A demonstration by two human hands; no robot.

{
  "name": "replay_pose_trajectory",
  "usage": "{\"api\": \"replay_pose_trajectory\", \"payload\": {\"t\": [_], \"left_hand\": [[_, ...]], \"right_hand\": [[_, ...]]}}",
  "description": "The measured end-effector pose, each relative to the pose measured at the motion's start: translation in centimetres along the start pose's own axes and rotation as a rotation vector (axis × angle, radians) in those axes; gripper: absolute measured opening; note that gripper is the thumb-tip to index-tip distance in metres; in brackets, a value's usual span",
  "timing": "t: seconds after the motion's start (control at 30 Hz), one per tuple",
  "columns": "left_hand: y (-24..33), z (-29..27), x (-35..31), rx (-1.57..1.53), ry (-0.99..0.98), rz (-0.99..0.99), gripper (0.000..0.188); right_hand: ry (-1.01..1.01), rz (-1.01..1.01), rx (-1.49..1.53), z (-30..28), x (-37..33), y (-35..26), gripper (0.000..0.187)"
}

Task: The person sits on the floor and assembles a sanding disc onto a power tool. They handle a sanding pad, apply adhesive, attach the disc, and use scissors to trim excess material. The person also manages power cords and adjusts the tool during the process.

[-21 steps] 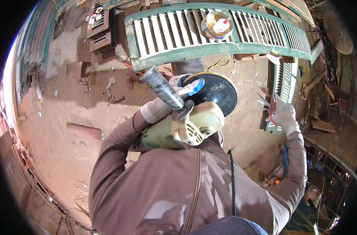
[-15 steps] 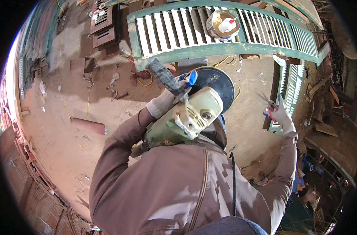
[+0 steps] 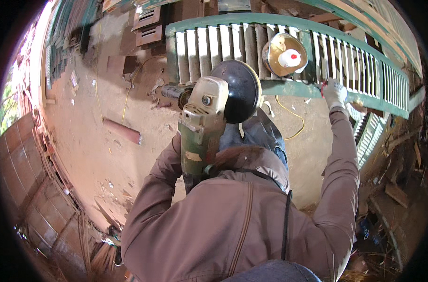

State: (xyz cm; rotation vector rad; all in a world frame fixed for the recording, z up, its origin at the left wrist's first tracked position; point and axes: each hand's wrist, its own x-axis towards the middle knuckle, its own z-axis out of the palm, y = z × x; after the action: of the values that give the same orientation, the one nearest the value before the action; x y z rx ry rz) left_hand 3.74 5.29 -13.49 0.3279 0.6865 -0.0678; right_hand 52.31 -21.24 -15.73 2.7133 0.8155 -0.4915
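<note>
A green and cream disc sander point(image 3: 202, 117) with a broad black round pad point(image 3: 239, 91) is held up in front of my chest. My left arm runs up beneath it; the sander hides my left hand and its fingers. In its white glove, my right hand point(image 3: 336, 95) is closed on red-handled scissors point(image 3: 323, 88), whose blades point away from me. That hand is over the near rail of a long green louvered shutter point(image 3: 284, 88) with pale slats. A round tub point(image 3: 269, 56) stands on the slats, holding a white bottle point(image 3: 289, 58) with a red cap.
A second green shutter point(image 3: 371, 138) lies at the right. Yellow cord point(image 3: 298, 117) loops over the dirt floor. A brown roll or tube point(image 3: 122, 130) lies at the left, and small dark slatted wooden pieces point(image 3: 149, 35) stand at the far left. Scrap wood point(image 3: 397, 194) lies at the right.
My right hand has moved forward with the scissors, from beside the smaller shutter to the large shutter's near rail. The sander has turned more upright, and my left glove, seen before, is now hidden.
</note>
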Motion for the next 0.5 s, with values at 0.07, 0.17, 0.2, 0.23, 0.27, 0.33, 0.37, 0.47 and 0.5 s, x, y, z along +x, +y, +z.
{"api": "replay_pose_trajectory", "payload": {"t": [0.07, 0.17, 0.2, 0.23, 0.27, 0.33, 0.37, 0.47, 0.5], "left_hand": [[0.6, -0.3, 0.5, 0.023, 0.104, 0.062, 0.043], [1.3, -1.1, 1.2, 0.042, 0.246, 0.146, 0.04], [1.3, -1.7, 0.9, 0.039, 0.296, 0.176, 0.038], [2.2, -1.7, 1.9, 0.053, 0.312, 0.2, 0.037], [3.2, -1.7, 2.6, 0.068, 0.336, 0.223, 0.036], [4.1, -3.2, 2.1, 0.074, 0.451, 0.309, 0.033], [5.0, -3.7, 2.4, 0.089, 0.487, 0.346, 0.032], [9.6, -5.9, 4.9, 0.171, 0.58, 0.453, 0.029], [11.8, -6.6, 5.4, 0.209, 0.616, 0.493, 0.028]], "right_hand": [[-0.042, -0.225, 0.013, 0.1, -0.2, -0.7, 0.041], [-0.206, -0.282, 0.322, -0.6, -0.2, 0.5, 0.052], [-0.514, -0.206, 0.537, -4.0, -0.9, -0.7, 0.06], [-0.117, -0.329, 0.417, -1.8, -1.8, 1.7, 0.059], [0.281, -0.442, 0.283, 0.6, -2.3, 4.1, 0.058], [0.243, -0.287, 0.204, -3.3, -6.1, -0.5, 0.058], [-0.012, -0.302, 0.406, -5.5, -8.5, -4.0, 0.058], [-0.674, -0.582, 1.095, -8.8, -16.1, -14.9, 0.065], [-0.734, -0.792, 1.272, -4.4, -17.8, -18.5, 0.061]]}}
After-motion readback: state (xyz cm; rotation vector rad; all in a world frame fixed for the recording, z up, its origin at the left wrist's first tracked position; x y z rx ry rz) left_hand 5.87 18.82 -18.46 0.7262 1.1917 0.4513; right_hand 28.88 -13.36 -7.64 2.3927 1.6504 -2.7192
